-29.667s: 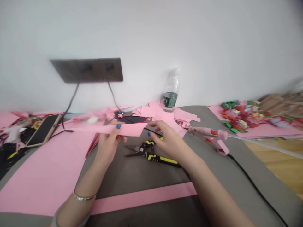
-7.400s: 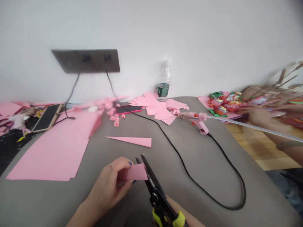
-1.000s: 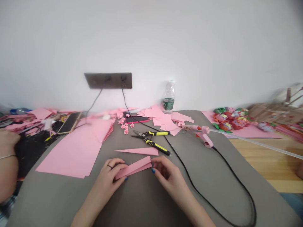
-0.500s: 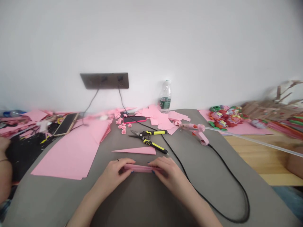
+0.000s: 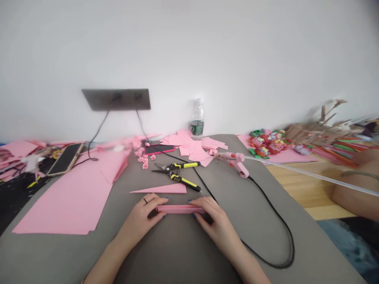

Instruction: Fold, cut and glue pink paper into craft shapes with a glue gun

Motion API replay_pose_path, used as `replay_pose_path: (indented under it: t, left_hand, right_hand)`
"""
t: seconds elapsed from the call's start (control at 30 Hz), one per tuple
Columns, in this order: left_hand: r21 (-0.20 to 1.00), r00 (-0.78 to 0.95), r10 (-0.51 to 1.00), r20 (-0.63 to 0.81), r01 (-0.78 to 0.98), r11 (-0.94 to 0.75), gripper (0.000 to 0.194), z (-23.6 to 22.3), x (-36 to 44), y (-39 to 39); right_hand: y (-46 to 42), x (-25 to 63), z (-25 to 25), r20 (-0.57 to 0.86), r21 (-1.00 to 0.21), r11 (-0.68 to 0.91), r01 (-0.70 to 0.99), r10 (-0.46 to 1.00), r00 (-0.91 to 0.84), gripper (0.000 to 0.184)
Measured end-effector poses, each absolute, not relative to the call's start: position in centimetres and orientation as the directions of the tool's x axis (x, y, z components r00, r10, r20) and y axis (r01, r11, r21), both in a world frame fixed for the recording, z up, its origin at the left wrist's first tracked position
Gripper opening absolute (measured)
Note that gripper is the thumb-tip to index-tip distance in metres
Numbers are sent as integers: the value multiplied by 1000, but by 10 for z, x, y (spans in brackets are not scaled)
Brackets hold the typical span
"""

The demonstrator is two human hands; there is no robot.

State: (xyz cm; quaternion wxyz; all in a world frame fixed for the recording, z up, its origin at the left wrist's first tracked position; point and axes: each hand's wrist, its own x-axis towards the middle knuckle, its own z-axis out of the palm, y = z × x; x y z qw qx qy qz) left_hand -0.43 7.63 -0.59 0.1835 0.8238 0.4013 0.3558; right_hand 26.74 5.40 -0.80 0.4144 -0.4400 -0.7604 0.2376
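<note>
Pinching pink paper (image 5: 180, 209) with hands (image 5: 139, 215) — bottle label (image 5: 197, 128) blurred

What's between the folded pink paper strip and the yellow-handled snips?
In the head view, a flat pink paper triangle lies between the folded pink paper strip and the yellow-handled snips.

Our left forearm (image 5: 108, 256) and right forearm (image 5: 242, 256) angle inward from below, bringing our left hand (image 5: 139, 215) and right hand (image 5: 214, 221) level and just apart. Both lie palm-down, fingers (image 5: 151, 199) curled forward and pinching, with a thin ring (image 5: 145, 200) on our left hand.
</note>
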Motion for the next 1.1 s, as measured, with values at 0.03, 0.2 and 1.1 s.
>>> replay_pose_path:
  t: [0.03,0.2,1.1]
  left_hand:
    - [613,409,806,427,524,-591,28,-6,-5,77]
    - [672,379,831,407,492,-553,20,-5,-7,79]
    - [825,395,883,253,389,-410,12,6,-12,81]
  right_hand:
    - [54,266,-8,416,-733,490,471,872,-259,28]
    - [55,251,-10,433,-752,483,448,875,-215,27]
    - [57,248,-19,524,-693,562,451,823,-220,38]
